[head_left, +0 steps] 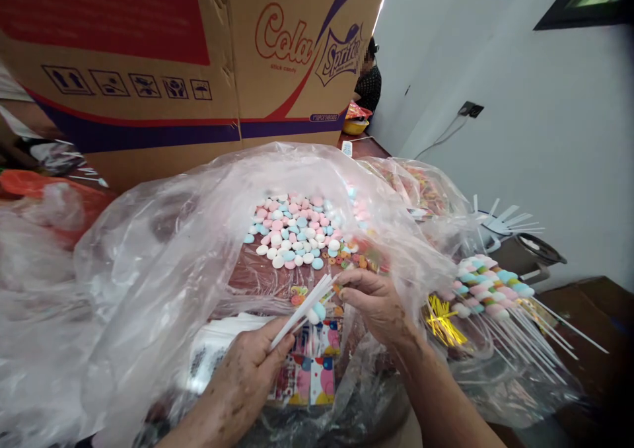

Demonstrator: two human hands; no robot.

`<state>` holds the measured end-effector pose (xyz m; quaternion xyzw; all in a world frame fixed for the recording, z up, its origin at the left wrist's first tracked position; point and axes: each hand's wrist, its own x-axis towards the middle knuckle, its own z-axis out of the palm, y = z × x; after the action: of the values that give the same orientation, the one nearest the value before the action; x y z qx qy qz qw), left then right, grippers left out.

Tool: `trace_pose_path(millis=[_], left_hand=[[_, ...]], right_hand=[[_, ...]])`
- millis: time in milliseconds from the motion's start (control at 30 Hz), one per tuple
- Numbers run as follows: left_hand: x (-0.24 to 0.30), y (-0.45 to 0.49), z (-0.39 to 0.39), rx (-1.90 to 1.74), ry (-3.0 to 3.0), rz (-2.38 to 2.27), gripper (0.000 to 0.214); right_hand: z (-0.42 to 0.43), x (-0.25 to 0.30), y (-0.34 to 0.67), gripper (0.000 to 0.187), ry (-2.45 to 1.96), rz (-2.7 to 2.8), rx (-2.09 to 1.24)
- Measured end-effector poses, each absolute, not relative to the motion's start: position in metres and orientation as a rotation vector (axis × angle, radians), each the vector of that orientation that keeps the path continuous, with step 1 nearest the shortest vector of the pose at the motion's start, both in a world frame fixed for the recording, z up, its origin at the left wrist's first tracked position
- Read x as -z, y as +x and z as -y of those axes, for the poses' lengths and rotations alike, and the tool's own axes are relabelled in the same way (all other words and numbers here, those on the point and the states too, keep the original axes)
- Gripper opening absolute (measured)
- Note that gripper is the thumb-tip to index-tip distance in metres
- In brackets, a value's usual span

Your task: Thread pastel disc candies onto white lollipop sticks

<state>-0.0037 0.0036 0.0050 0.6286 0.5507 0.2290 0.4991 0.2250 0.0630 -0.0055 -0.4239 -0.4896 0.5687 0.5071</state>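
— What is the left hand (250, 369) gripping?
— It is pinching white sticks (302, 309), closed tight; the right hand (374, 302) is nipping a candy (316, 313) onto them, above the clear bag (163, 256) holding pastel candies (294, 233).

A bundle of thin white sticks (303, 308) slants up to the right, its lower end pinched in the left hand (251, 376). A white and a pale blue candy (316, 313) sit threaded on it, just beside the right hand (377, 304).
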Motion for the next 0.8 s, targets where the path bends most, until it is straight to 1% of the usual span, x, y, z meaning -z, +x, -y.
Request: trace_pose_path(millis=[133,267,400,433,500,567,600,667,800], left_hand=[[-0.005,-0.005,-0.004,-0.595,1.51,-1.242,0.042],[-0.002,-0.004,-0.004,-0.642,1.455,-1.216,0.041],[0.009,-0.005,0.0,-0.715,1.366,-1.229,0.039],[0.013,-0.006,0.001,-0.736,1.335,-1.237,0.04],[0.02,-0.008,0.004,-0.782,1.254,-1.274,0.043],[0.025,-0.01,0.005,-0.858,1.166,-1.305,0.044],[0.028,-0.01,0.005,-0.903,1.127,-1.312,0.045],[0.032,-0.012,0.005,-0.983,1.062,-1.311,0.047],[0.036,-0.015,0.006,-1.079,0.982,-1.347,0.051]], right_hand=[[-0.06,0.01,0.226,0.012,-0.955,1.396,-1.452],[-0.053,0.013,0.217,0.017,-0.878,1.456,-1.527],[-0.051,0.008,0.208,0.014,-0.893,1.6,-1.441],[-0.053,0.005,0.208,0.016,-0.898,1.635,-1.412],[-0.062,0.0,0.209,0.025,-0.902,1.601,-1.342],[-0.076,-0.004,0.21,0.03,-0.976,1.544,-1.192],[-0.084,-0.005,0.211,0.026,-1.053,1.582,-1.074],[-0.1,-0.007,0.208,0.017,-1.267,1.826,-0.794],[-0.119,-0.004,0.196,0.014,-1.659,2.405,-0.291]])
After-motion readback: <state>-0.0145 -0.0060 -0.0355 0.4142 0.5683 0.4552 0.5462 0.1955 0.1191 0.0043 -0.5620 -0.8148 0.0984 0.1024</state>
